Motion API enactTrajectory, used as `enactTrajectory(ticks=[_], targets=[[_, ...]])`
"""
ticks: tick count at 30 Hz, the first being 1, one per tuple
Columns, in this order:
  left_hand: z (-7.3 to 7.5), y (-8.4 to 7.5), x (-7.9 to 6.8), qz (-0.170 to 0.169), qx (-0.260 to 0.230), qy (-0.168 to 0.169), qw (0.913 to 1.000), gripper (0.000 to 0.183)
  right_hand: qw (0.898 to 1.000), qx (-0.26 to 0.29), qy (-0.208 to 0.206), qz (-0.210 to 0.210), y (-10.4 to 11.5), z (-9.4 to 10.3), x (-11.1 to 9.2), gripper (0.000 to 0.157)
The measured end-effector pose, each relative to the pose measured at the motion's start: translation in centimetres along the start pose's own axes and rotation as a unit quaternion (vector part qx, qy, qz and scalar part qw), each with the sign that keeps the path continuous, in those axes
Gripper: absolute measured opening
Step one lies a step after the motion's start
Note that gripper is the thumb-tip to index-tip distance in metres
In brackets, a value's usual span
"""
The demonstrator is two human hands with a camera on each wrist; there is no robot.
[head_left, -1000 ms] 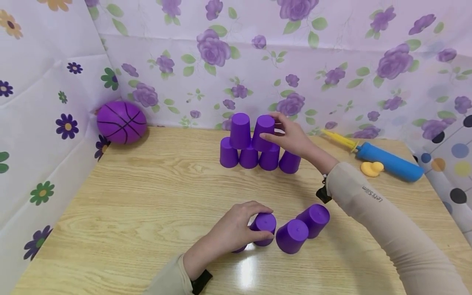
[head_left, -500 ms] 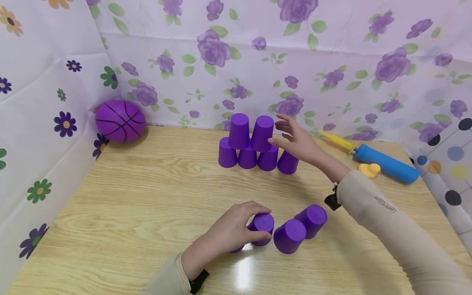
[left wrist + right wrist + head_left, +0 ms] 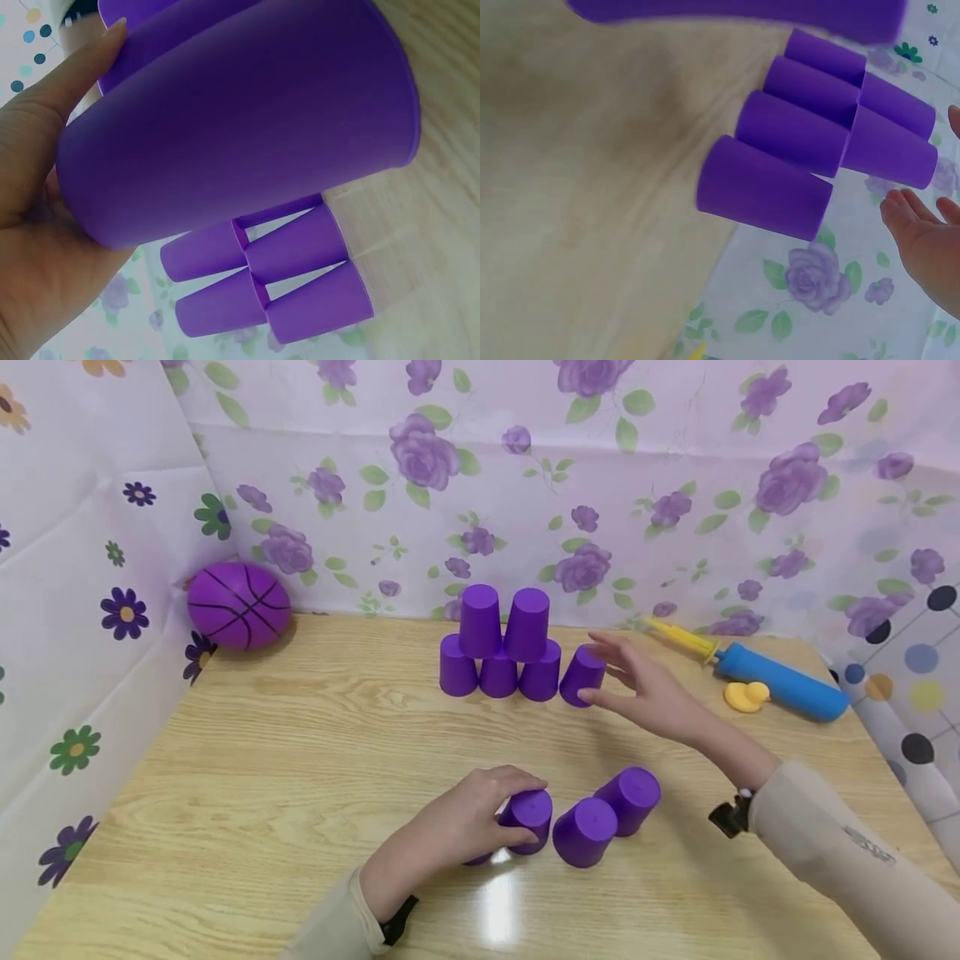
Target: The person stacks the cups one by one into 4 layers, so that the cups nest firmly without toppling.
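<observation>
In the head view my left hand grips an upside-down purple cup near the front of the table, thumb and fingers around its sides. Part of another cup shows beneath that hand. Two more cups, a front one and one behind it, stand just to the right. Farther back, two cups sit on top of a row of upside-down cups. My right hand, fingers spread, is beside the rightmost cup of that row, thumb near its lower side.
A purple basketball lies at the back left against the flowered cloth. At the back right are a blue hand pump with a yellow end and a small yellow rubber duck. The wooden table lies beneath everything.
My right hand has let go of the right upper cup, which stays on the row, and has moved down and right to the row's end cup. The left hand keeps its grip.
</observation>
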State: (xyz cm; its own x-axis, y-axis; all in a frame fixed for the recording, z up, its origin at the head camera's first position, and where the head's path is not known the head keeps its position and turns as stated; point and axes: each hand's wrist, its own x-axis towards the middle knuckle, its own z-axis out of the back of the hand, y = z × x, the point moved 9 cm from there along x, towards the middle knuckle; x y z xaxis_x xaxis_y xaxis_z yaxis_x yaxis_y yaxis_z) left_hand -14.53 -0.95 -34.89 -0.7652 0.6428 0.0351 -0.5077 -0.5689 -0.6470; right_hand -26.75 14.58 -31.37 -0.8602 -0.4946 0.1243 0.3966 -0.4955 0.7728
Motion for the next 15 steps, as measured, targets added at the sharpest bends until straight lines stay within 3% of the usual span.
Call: enactTrajectory(ticks=[8,15], targets=[[0.1,0.1,0.2,0.005,0.015,0.013,0.9998,0.055,1.0,-0.01,0.029,-0.008,-1.1,-1.1,-4.0,0.068],[0.4,-0.5,0.1,-0.004,0.009,0.006,0.9999,0.052,1.0,-0.003,0.019,0.008,-2.0,-0.3,-7.7,0.059]])
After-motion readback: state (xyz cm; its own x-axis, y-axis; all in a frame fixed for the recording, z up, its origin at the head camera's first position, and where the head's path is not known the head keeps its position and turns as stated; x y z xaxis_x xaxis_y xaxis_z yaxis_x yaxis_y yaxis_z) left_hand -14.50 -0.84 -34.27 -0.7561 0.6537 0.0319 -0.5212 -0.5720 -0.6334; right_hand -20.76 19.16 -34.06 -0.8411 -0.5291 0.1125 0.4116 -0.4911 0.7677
